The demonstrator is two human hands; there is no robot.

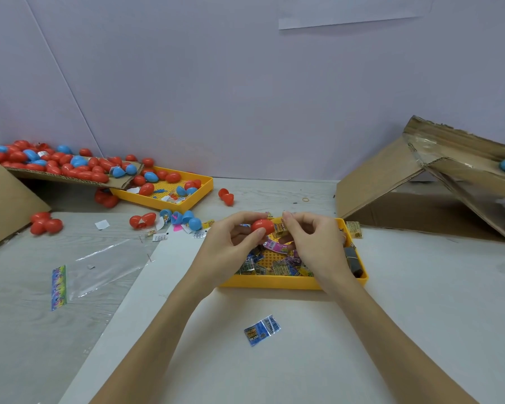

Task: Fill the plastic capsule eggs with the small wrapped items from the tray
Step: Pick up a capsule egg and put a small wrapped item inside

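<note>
My left hand (pixel 231 243) grips a red capsule egg (pixel 262 225) between thumb and fingers, held just above the far edge of the yellow tray (pixel 274 282). Close on the egg's right, my right hand (pixel 312 240) pinches a small yellow wrapped item (pixel 281 228) that touches the egg. The tray holds several small wrapped items (pixel 277 266) in yellow, pink, blue and green. Whether the egg is open on its hidden side I cannot tell.
A blue wrapped item (pixel 262 329) lies on the table in front of the tray. A second yellow tray (pixel 165 191) and a cardboard flap (pixel 62 167) heaped with red and blue eggs are far left. A cardboard box (pixel 414 193) stands at right. Loose eggs (pixel 45 223), plastic bag (pixel 99 263).
</note>
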